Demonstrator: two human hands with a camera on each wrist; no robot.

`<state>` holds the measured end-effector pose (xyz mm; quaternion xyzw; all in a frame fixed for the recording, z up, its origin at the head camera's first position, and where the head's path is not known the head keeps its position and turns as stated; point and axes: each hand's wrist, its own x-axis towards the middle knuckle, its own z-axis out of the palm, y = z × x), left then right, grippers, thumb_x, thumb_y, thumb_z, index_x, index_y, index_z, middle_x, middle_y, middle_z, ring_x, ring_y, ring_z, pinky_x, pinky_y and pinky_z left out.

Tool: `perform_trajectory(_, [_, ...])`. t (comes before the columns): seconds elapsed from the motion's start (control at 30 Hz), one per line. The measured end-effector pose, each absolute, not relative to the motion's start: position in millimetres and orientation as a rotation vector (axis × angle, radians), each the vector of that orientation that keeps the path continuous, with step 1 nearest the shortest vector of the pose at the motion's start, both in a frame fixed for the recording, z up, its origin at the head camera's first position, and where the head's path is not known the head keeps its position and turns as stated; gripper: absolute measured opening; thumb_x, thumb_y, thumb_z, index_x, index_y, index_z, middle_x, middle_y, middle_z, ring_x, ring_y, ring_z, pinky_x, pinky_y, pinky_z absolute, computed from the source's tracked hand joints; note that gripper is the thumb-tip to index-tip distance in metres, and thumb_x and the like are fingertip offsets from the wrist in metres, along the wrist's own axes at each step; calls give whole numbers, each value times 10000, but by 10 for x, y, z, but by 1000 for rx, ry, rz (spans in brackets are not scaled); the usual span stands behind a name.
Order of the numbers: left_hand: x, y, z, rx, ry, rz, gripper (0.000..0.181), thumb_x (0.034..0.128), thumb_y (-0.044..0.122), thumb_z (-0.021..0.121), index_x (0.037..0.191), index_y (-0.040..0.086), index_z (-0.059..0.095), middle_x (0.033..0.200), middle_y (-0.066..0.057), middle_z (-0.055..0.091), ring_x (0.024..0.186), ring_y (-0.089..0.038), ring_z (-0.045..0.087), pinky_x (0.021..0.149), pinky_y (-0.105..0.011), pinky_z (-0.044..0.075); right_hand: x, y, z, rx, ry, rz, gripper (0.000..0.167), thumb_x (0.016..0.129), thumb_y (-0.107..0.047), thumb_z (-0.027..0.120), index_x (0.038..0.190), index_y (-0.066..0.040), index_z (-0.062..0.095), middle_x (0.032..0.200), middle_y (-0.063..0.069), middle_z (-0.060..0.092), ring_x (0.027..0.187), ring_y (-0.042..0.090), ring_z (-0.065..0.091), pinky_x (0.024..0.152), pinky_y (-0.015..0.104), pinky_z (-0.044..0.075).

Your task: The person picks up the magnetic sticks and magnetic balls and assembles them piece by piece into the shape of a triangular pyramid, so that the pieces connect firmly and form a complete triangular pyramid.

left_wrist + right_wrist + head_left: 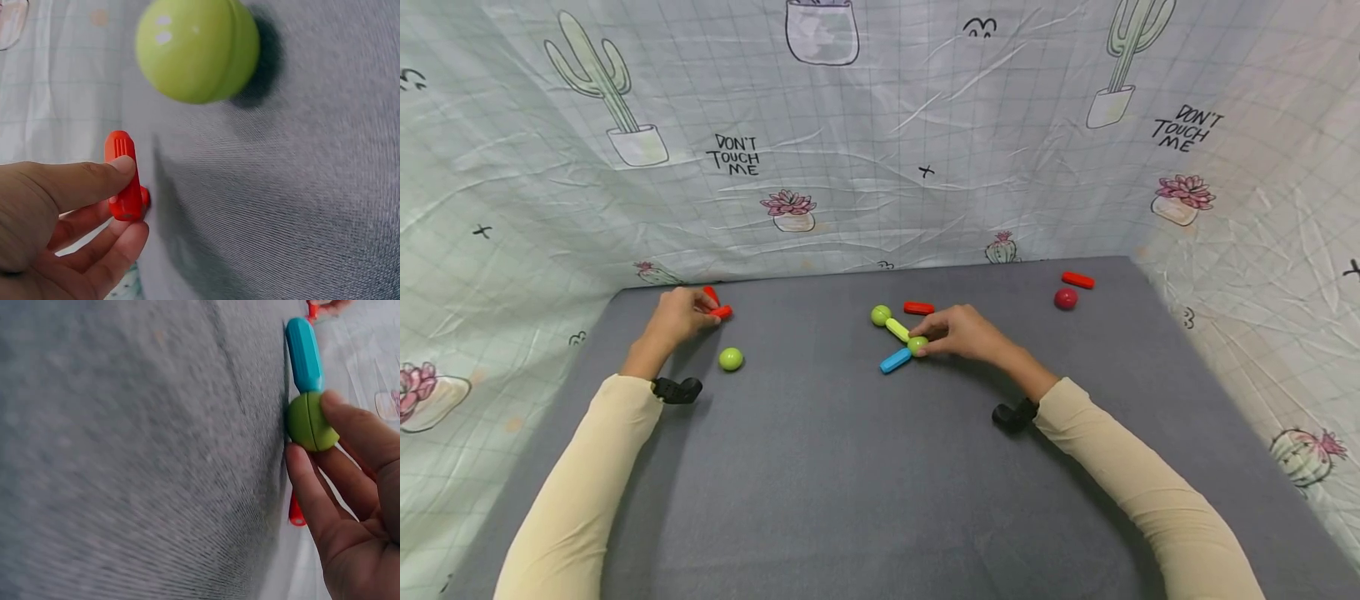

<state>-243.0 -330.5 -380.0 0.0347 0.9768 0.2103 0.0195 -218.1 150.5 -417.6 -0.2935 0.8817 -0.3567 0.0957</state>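
Observation:
At the back left, the left hand point(678, 318) pinches a red stick point(721, 312) between thumb and fingers; another red stick point(711, 294) lies just behind it. In the left wrist view the thumb presses on the grooved red stick point(123, 178). Right of the middle, the right hand point(964, 333) pinches a green ball point(917, 345). From that ball a blue stick point(895, 361) points to the front left and a yellow-green stick point(897, 330) runs back to a second green ball point(881, 315). The right wrist view shows the blue stick point(304, 355) touching the held ball point(310, 422).
A loose green ball point(731, 359) sits in front of the left hand. Behind the joined pieces lies a red stick point(918, 308). A red ball point(1065, 298) and a red stick point(1078, 280) are at the back right. A patterned cloth point(880, 150) hangs behind the grey table point(820, 467).

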Motion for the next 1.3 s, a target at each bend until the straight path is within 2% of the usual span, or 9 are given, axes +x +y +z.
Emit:
perform_trajectory(0.1, [-2393,-3263,-3741,90,3024,684,262,906,108,772,1088,-62,694,1065,-263,708,956,-379,636,740,-410,501,-2233,1522,-4183,-835,2572,-1070,337,843,-219,849,1164,-138,784,1114,32,766,1009,147,727,799,286,586])
perform_trajectory(0.3, [-2331,-3152,-3660,112,3010,801,306,935,125,752,1171,-51,671,1140,-265,701,1034,-388,664,850,-494,524,-2300,1537,-4200,-789,2534,-1082,345,823,-236,863,1150,-153,794,1086,22,771,965,120,725,758,265,575])
perform_trajectory(0.53, [-2292,-3040,-3648,167,3002,824,313,927,142,764,1182,-30,706,1124,-235,724,1007,-354,682,842,-455,518,-2322,1544,-4221,-761,2528,-1091,332,820,-233,867,1141,-180,800,1056,-5,775,931,92,720,729,254,568])
perform_trajectory(0.8, [-2273,-2928,-3642,134,2979,819,317,940,189,755,1193,0,727,1120,-221,731,1008,-328,672,811,-409,504,-2317,1544,-4232,-733,2502,-1138,336,813,-207,874,1137,-162,800,1062,17,774,939,108,729,741,266,579])
perform_trajectory(1.3, [-2220,-2688,-3691,291,2936,926,295,941,148,751,1196,2,721,1120,-199,737,1004,-329,701,870,-463,544,-2313,1541,-4192,-714,2477,-1157,325,810,-191,876,1124,-151,802,1078,27,771,969,120,732,770,266,590])
